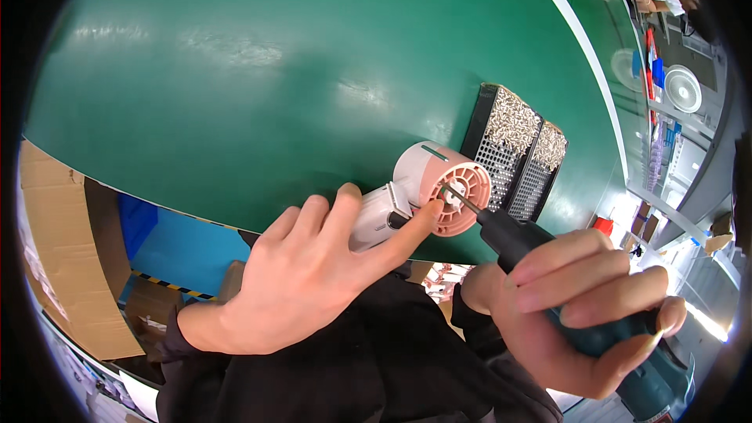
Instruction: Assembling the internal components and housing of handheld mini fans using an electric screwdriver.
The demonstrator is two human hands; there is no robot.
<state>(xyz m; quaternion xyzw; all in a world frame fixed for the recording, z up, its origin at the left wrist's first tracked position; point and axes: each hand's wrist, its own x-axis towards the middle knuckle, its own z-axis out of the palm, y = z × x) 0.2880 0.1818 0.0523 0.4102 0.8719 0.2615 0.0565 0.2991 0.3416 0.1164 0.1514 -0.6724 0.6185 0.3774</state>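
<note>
Two trays (pixel 502 163) of screws (pixel 513 121) beside pink housing (pixel 431 175)

Open worktop (pixel 235 102) is stretching away left of the dryer (pixel 409 172) and beyond it, leaving a hand wide room from that side. Over on the right, two black trays (pixel 501 158) are crowding close beside the dryer, blocking any low pass. The driver (pixel 517 239) is slanting in from the lower right, its bit obstructing the round face; the right hand (pixel 580 305) is filling the space behind. Nearest the body, the left hand (pixel 305 278) is covering the handle.
</note>
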